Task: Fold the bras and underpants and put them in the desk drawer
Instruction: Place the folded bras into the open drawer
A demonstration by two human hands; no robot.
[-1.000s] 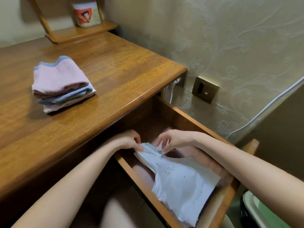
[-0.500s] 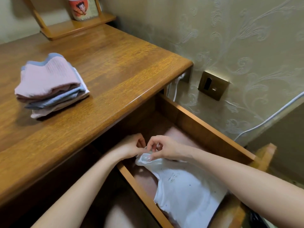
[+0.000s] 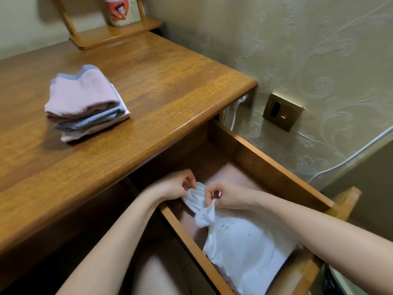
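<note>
Head view: left hand (image 3: 174, 186) and right hand (image 3: 227, 195) both pinch the bunched end of the white bra (image 3: 246, 250), lying in the open drawer (image 3: 274, 167); tucking it flat underneath should keep the fold. Folded underpants (image 3: 85, 103) sit on the desk (image 3: 170, 77).

Setting: a room in a home, likely a bedroom.
Furniture: a wooden counter (image 3: 170, 86) with an open drawer (image 3: 272, 169) stood against the wall.
Walls: scroll-patterned wallpaper (image 3: 308, 50), a brass-coloured socket plate (image 3: 281, 112).
Clues: folded underwear (image 3: 85, 103) lay stacked; a cartoon tin (image 3: 123, 11) sat on a small shelf (image 3: 110, 36).
</note>
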